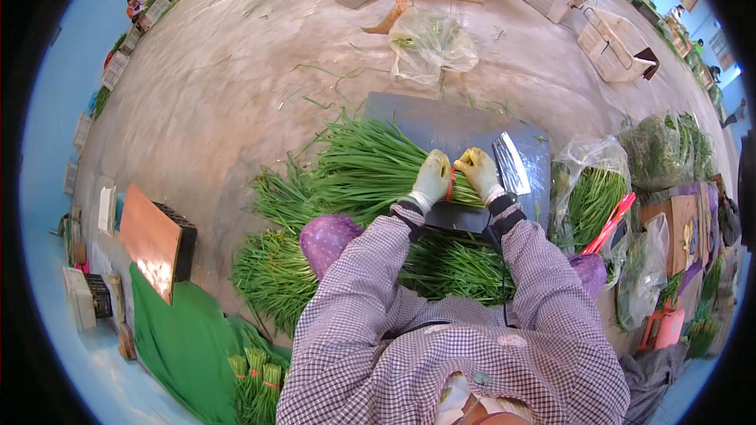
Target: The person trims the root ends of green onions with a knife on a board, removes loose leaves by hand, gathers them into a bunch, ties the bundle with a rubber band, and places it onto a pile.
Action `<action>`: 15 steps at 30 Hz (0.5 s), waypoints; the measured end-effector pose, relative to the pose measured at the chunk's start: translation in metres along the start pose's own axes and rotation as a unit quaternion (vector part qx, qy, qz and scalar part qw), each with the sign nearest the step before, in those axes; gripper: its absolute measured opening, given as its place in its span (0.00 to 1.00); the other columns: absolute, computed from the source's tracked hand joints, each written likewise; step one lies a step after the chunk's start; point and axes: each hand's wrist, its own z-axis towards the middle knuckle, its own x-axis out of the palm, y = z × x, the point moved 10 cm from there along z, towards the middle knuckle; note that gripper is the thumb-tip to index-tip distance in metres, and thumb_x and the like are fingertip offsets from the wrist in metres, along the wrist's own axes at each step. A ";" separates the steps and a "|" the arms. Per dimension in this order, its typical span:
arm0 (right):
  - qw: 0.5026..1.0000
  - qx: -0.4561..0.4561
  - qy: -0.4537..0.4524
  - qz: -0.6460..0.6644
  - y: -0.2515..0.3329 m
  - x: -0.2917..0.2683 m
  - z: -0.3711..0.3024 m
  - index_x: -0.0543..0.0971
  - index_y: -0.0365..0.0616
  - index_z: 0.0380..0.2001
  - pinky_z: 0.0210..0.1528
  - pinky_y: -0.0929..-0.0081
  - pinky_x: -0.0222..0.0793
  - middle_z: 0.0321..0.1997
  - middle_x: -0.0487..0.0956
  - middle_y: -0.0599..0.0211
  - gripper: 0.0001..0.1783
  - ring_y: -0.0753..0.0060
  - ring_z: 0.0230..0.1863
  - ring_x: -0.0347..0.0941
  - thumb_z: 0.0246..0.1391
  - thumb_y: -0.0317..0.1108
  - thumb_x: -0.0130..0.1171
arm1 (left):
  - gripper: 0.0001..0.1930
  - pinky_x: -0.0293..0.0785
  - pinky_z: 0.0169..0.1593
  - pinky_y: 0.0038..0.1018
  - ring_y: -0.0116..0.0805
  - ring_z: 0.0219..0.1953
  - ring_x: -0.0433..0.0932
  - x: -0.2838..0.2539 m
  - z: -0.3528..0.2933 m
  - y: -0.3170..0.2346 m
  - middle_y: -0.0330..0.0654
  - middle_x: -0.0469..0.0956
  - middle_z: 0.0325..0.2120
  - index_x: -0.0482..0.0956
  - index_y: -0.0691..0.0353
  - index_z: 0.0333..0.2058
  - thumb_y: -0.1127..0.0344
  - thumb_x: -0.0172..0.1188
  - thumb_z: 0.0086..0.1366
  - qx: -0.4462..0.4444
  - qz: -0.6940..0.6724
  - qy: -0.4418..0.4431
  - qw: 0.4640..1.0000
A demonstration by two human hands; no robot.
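Watching remotely, I saw the green bunch (378, 167) lying approx. L-R by the board's (465, 122) near edge, leaves past its L edge; L hand (432, 179) nearer leaves, R hand (478, 171) nearer stem ends, fingers pinched narrow at the red band (451, 183), exact grip unclear.

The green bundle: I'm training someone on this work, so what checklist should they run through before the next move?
1. Red tie around green bundle: ok.
2. Left hand and right hand at the tie: ok, fingers curled in close.
3. Tie fully fastened: cannot tell; the fingers hide its upper part.
4. Leaves gathered neatly at the left end: not ok, they fan out.
5. Shiny silver strip unheld: ok, on the grey board beside the right hand.
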 end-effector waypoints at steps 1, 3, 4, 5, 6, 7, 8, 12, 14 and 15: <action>0.995 -0.085 -0.046 -0.011 0.022 -0.013 -0.011 0.82 0.45 0.23 0.40 0.53 0.73 0.29 0.82 0.55 0.13 0.45 0.37 0.79 0.50 0.43 0.70 | 0.03 0.75 0.46 0.43 0.60 0.38 0.76 -0.001 0.010 -0.001 0.56 0.77 0.33 0.77 0.67 0.33 0.77 0.58 0.59 0.026 0.006 0.011 1.000; 0.959 -0.178 -0.039 -0.216 0.054 -0.003 -0.034 0.81 0.47 0.29 0.43 0.53 0.70 0.33 0.81 0.58 0.09 0.51 0.41 0.78 0.55 0.41 0.63 | 0.05 0.75 0.47 0.44 0.60 0.39 0.77 0.011 0.027 0.001 0.55 0.78 0.33 0.78 0.66 0.33 0.75 0.61 0.58 0.067 0.057 0.099 0.991; 0.908 -0.200 -0.051 -0.365 0.065 0.004 -0.045 0.81 0.48 0.33 0.44 0.55 0.69 0.35 0.81 0.59 0.08 0.54 0.43 0.78 0.57 0.40 0.61 | 0.04 0.75 0.47 0.45 0.59 0.40 0.77 0.016 0.035 -0.004 0.55 0.78 0.33 0.78 0.65 0.33 0.74 0.61 0.57 0.112 0.073 0.119 0.984; 0.910 -0.195 -0.035 -0.364 0.069 0.007 -0.047 0.81 0.48 0.35 0.45 0.55 0.69 0.37 0.81 0.60 0.08 0.56 0.44 0.78 0.57 0.39 0.59 | 0.04 0.75 0.48 0.45 0.59 0.41 0.78 0.023 0.042 -0.007 0.55 0.79 0.34 0.79 0.63 0.32 0.72 0.62 0.57 0.130 0.104 0.133 0.977; 0.906 -0.199 -0.028 -0.373 0.074 0.011 -0.052 0.81 0.48 0.37 0.46 0.56 0.69 0.39 0.81 0.61 0.09 0.57 0.46 0.77 0.57 0.38 0.58 | 0.04 0.76 0.48 0.46 0.59 0.42 0.78 0.031 0.045 -0.009 0.54 0.80 0.34 0.79 0.62 0.31 0.71 0.63 0.57 0.145 0.129 0.164 0.967; 0.901 -0.187 0.011 -0.390 0.072 0.018 -0.056 0.80 0.48 0.39 0.47 0.57 0.68 0.40 0.81 0.62 0.10 0.59 0.47 0.76 0.57 0.38 0.56 | 0.05 0.76 0.49 0.46 0.58 0.44 0.78 0.033 0.046 -0.003 0.54 0.80 0.36 0.80 0.62 0.33 0.70 0.64 0.57 0.110 0.149 0.182 0.966; 0.892 -0.215 -0.020 -0.397 0.082 0.015 -0.061 0.81 0.48 0.39 0.47 0.57 0.68 0.41 0.81 0.62 0.10 0.59 0.47 0.76 0.56 0.37 0.56 | 0.07 0.76 0.49 0.46 0.57 0.45 0.79 0.038 0.045 0.002 0.55 0.80 0.38 0.81 0.62 0.35 0.69 0.64 0.58 0.075 0.167 0.211 0.960; 0.883 -0.254 0.001 -0.395 0.081 0.011 -0.065 0.81 0.49 0.40 0.49 0.57 0.69 0.44 0.80 0.61 0.11 0.57 0.48 0.75 0.55 0.35 0.55 | 0.13 0.76 0.50 0.46 0.55 0.46 0.79 0.011 0.035 -0.013 0.53 0.79 0.42 0.81 0.64 0.42 0.67 0.65 0.60 0.016 0.217 0.142 0.966; 0.898 -0.221 0.019 -0.380 0.066 0.007 -0.059 0.81 0.48 0.42 0.52 0.54 0.69 0.45 0.80 0.59 0.13 0.56 0.50 0.75 0.55 0.36 0.54 | 0.11 0.75 0.50 0.45 0.54 0.46 0.79 -0.028 0.017 -0.029 0.52 0.78 0.41 0.80 0.64 0.41 0.67 0.66 0.60 -0.012 0.146 -0.030 0.989; 0.906 -0.187 0.052 -0.376 0.054 0.010 -0.051 0.82 0.48 0.44 0.52 0.54 0.70 0.46 0.80 0.56 0.15 0.53 0.51 0.76 0.54 0.36 0.55 | 0.10 0.74 0.50 0.45 0.53 0.44 0.78 -0.029 0.004 -0.033 0.51 0.77 0.38 0.78 0.63 0.39 0.68 0.66 0.60 -0.022 0.125 -0.039 0.991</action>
